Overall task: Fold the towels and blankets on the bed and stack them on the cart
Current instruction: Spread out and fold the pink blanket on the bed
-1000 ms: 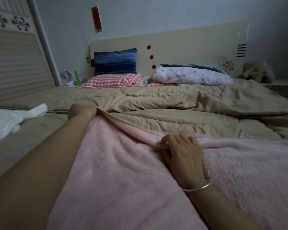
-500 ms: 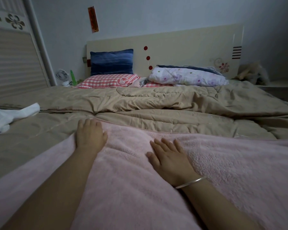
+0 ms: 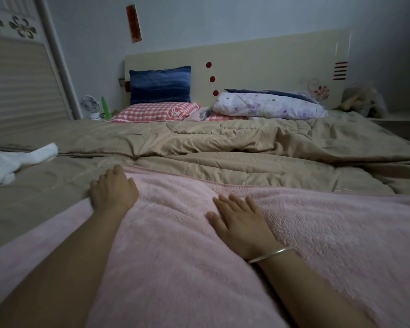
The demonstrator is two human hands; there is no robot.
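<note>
A fluffy pink blanket (image 3: 175, 245) lies spread over the near half of the bed, on top of a tan quilt (image 3: 234, 147). My left hand (image 3: 113, 191) lies flat near the blanket's far left corner, its fingers reaching past the edge onto the quilt. My right hand (image 3: 240, 221), with a silver bangle on the wrist, presses flat on the blanket near the middle, fingers spread and straight. A white cloth (image 3: 7, 162) lies crumpled at the bed's left edge. No cart is in view.
At the headboard (image 3: 258, 60) are a blue pillow (image 3: 160, 84), a red checked pillow (image 3: 156, 111) and a folded floral quilt (image 3: 268, 106). A small white fan (image 3: 90, 106) and a green bottle (image 3: 105, 106) stand at the left. A wardrobe (image 3: 17, 74) stands alongside the left side.
Both hands let go of the pink blanket's edge and flattened on it. The folded-over edge now lies spread out toward the left, and my hands slid outward over the surface.
</note>
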